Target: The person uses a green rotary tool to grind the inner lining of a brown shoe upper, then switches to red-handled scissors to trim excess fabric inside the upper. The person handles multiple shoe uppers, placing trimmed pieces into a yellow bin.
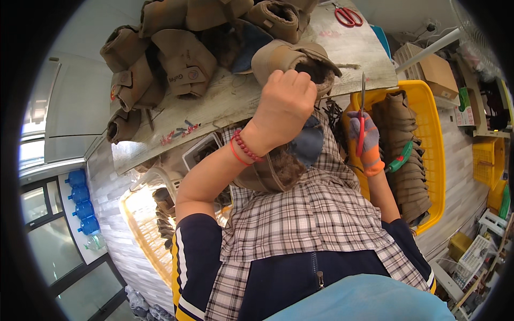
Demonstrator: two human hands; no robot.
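Observation:
My left hand (286, 104), bare with a red bead bracelet, is closed in a fist against the near side of a brown fleece-lined boot (270, 59) at the table's edge. Whatever its fingers hold is hidden. My right hand (367, 136), in a grey and orange glove, grips red-handled scissors (361, 131) with the blades pointing up and together. Below my left wrist, another brown fleece-lined boot (262, 174) lies on my lap, partly covered by the forearm. A dark blue piece (309, 143) shows beside it.
Several similar boots (184, 59) are piled on the worn table (235, 109), with another pair of red scissors (348, 17) at the back. On the right, a yellow basket (439, 160) holds stacked brown pieces and a green-handled tool (400, 157). A pale basket (140, 227) stands at left.

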